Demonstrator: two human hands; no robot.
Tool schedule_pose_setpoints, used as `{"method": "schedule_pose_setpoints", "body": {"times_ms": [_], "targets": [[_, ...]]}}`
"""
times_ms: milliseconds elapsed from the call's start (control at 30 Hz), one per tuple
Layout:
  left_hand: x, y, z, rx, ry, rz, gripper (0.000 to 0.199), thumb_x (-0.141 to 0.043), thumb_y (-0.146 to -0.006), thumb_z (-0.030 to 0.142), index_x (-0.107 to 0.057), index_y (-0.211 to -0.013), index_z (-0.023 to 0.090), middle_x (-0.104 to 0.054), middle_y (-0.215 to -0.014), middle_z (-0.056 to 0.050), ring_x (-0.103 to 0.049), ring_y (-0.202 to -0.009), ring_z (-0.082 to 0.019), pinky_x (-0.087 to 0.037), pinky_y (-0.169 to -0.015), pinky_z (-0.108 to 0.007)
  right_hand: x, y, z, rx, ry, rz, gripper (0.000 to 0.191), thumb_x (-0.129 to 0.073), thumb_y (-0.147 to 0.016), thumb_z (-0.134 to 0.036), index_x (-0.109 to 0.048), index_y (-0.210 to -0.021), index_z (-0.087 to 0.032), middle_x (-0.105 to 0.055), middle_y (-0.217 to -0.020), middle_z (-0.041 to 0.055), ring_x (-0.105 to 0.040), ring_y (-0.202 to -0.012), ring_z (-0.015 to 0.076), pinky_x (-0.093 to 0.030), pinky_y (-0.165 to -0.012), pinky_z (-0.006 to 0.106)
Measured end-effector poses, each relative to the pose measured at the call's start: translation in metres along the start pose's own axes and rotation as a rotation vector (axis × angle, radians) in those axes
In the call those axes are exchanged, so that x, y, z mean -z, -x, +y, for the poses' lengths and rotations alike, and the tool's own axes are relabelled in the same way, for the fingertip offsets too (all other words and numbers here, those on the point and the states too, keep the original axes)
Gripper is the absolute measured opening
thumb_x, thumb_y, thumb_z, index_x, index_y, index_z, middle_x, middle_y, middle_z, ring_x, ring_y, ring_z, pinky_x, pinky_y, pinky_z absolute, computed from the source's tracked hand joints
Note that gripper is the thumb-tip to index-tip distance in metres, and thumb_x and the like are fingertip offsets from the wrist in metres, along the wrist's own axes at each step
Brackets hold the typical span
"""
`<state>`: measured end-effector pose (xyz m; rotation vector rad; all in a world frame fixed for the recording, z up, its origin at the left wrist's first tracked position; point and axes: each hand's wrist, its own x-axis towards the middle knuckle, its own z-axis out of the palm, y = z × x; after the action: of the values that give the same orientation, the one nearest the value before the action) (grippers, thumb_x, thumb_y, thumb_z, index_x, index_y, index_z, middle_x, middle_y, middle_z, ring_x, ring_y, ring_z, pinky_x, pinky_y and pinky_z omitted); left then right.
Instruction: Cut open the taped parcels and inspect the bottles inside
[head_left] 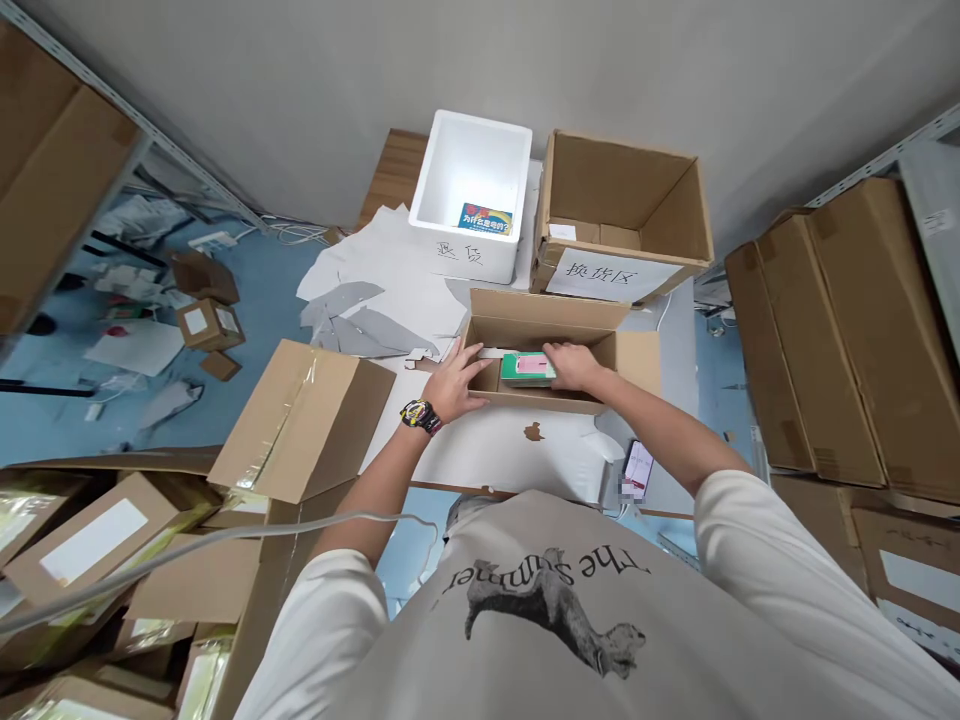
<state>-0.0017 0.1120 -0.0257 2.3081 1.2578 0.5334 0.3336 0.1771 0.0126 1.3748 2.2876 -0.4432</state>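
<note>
Green-pink packet (528,369) lying at 8 o'clock of open right hand (571,366); open left hand (452,385) resting on cardboard box (536,398) edge, gap showing at 9 o'clock.

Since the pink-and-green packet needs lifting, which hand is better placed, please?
Probably the right hand: its fingers are beside the packet, while the left hand rests on the cardboard box's rim.

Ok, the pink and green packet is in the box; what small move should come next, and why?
Probably lift your right hand off the pink and green packet: its fingers rest on it inside the cardboard box, whose flaps stand open.
</note>
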Motion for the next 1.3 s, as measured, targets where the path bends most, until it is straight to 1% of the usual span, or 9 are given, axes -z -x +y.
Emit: {"method": "schedule_pose_setpoints", "body": {"times_ms": [133, 267, 433, 600, 733, 867, 1000, 1133, 1300], "targets": [[-0.005, -0.006, -0.003, 0.003, -0.014, 0.021, 0.096, -0.106, -0.074, 0.039, -0.069, -0.16, 0.022, -0.053, -0.177, -0.018, -0.029, -0.176, -0.053, -0.031, -0.143, -0.075, 0.029, 0.049, 0.011, -0.048, -0.049, 0.186, 0.063, -0.091, -0.081, -0.031, -0.063, -0.136, -0.02, -0.079, -0.133, 0.0173, -0.075, -0.118, 0.0373, -0.056, -0.093, 0.039], [0.0, -0.012, 0.002, 0.015, -0.042, 0.023, 0.102, -0.108, -0.07, 0.042, -0.069, -0.162, 0.023, -0.056, -0.175, -0.019, -0.028, -0.176, -0.056, -0.03, -0.141, -0.078, 0.034, 0.095, 0.019, -0.178, -0.286, 0.409, 0.073, -0.086, -0.077, -0.036, -0.061, -0.144, -0.023, -0.081, -0.13, 0.0126, -0.076, -0.108, 0.0354, -0.055, -0.084, 0.037], [0.014, -0.011, 0.044, -0.018, 0.002, 0.219, 0.102, -0.1, -0.082, 0.055, -0.058, -0.17, 0.026, -0.058, -0.175, -0.019, -0.038, -0.172, -0.052, -0.025, -0.141, -0.078, 0.019, 0.128, -0.003, -0.244, -0.586, 0.718, 0.079, -0.082, -0.073, -0.042, -0.06, -0.146, -0.024, -0.081, -0.13, 0.0106, -0.077, -0.111, 0.0375, -0.06, -0.091, 0.045], [-0.009, 0.013, 0.12, 0.0, 0.426, 0.414, 0.097, -0.093, -0.09, 0.062, -0.051, -0.168, 0.022, -0.076, -0.147, -0.016, -0.077, -0.134, -0.036, -0.064, -0.115, -0.055, -0.025, 0.138, -0.067, -0.152, -0.801, 0.917, 0.084, -0.085, -0.073, -0.046, -0.054, -0.149, -0.027, -0.079, -0.134, 0.0107, -0.078, -0.114, 0.0361, -0.064, -0.099, 0.049], [-0.049, 0.049, 0.152, 0.171, 0.462, 0.454, 0.076, -0.098, -0.083, 0.059, -0.065, -0.14, 0.021, -0.081, -0.13, -0.015, -0.082, -0.118, -0.036, -0.068, -0.101, -0.051, -0.095, 0.132, -0.127, -0.186, -0.877, 0.978, 0.081, -0.084, -0.076, -0.046, -0.052, -0.147, -0.025, -0.076, -0.14, 0.0168, -0.078, -0.122, 0.0398, -0.066, -0.102, 0.053], [-0.088, 0.081, 0.142, 0.3, 0.324, 0.36, 0.075, -0.104, -0.074, 0.05, -0.066, -0.134, 0.023, -0.083, -0.123, -0.013, -0.082, -0.116, -0.039, -0.069, -0.097, -0.05, -0.168, 0.116, -0.167, -0.323, -0.994, 0.929, 0.067, -0.076, -0.085, -0.043, -0.05, -0.145, -0.026, -0.078, -0.135, 0.017, -0.078, -0.12, 0.0375, -0.066, -0.102, 0.052], [-0.12, 0.099, 0.115, 0.367, 0.27, 0.224, 0.073, -0.1, -0.076, 0.039, -0.065, -0.139, 0.023, -0.083, -0.123, -0.011, -0.083, -0.115, -0.037, -0.068, -0.099, -0.049, -0.213, 0.096, -0.186, -0.338, -1.085, 0.84, 0.053, -0.069, -0.089, -0.038, -0.05, -0.137, -0.026, -0.078, -0.13, 0.0158, -0.077, -0.114, 0.0338, -0.066, -0.101, 0.051], [-0.137, 0.107, 0.089, 0.334, 0.294, 0.086, 0.087, -0.098, -0.078, 0.034, -0.058, -0.154, 0.022, -0.079, -0.134, -0.014, -0.079, -0.127, -0.037, -0.066, -0.106, -0.049, -0.227, 0.083, -0.184, -0.294, -1.132, 0.762, 0.055, -0.073, -0.08, -0.03, -0.056, -0.133, -0.025, -0.079, -0.128, 0.015, -0.076, -0.118, 0.0335, -0.065, -0.105, 0.052], [-0.132, 0.106, 0.07, 0.118, 0.355, -0.082, 0.089, -0.091, -0.084, 0.032, -0.054, -0.164, 0.023, -0.068, -0.151, -0.016, -0.076, -0.128, -0.032, -0.064, -0.109, -0.047, -0.222, 0.086, -0.154, -0.255, -1.21, 0.474, 0.047, -0.081, -0.069, -0.021, -0.072, -0.115, -0.025, -0.087, -0.114, 0.0093, -0.082, -0.109, 0.0333, -0.068, -0.098, 0.05]]}}
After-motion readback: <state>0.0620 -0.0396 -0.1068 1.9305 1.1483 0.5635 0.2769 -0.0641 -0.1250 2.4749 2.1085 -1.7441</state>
